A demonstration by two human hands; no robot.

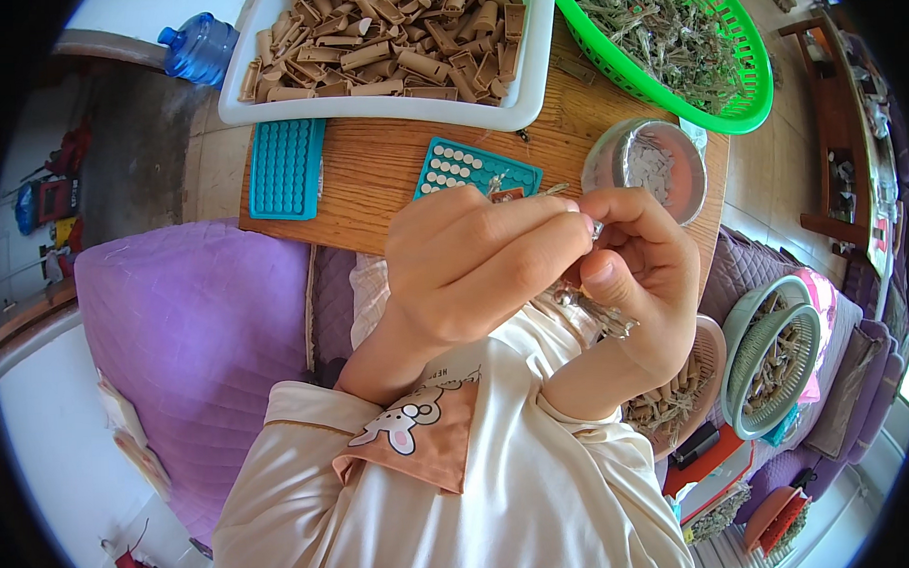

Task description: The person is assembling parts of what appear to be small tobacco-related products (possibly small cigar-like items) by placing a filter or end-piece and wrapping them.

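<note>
In front of my chest both hands meet, fingers bent in a pinch. My left hand (484, 263) has its fingertips against those of my right hand (649, 272). Between them is a small piece with a shiny, clear-looking bit, mostly hidden by the fingers. From under my right thumb sticks out a bunch of dry, straw-coloured strands (611, 322). Just beyond my left hand lies a teal tray (500, 162) with rows of round white tablets in part of it. A second teal tray (288, 170), with round hollows, lies farther left.
A white bin (389, 114) of brown half-tube pieces stands at the back of the wooden table (361, 177). Right of it are a green basket (689, 106) of dry strands and a round tub (697, 190) with white pieces. More baskets (759, 414) stand at right.
</note>
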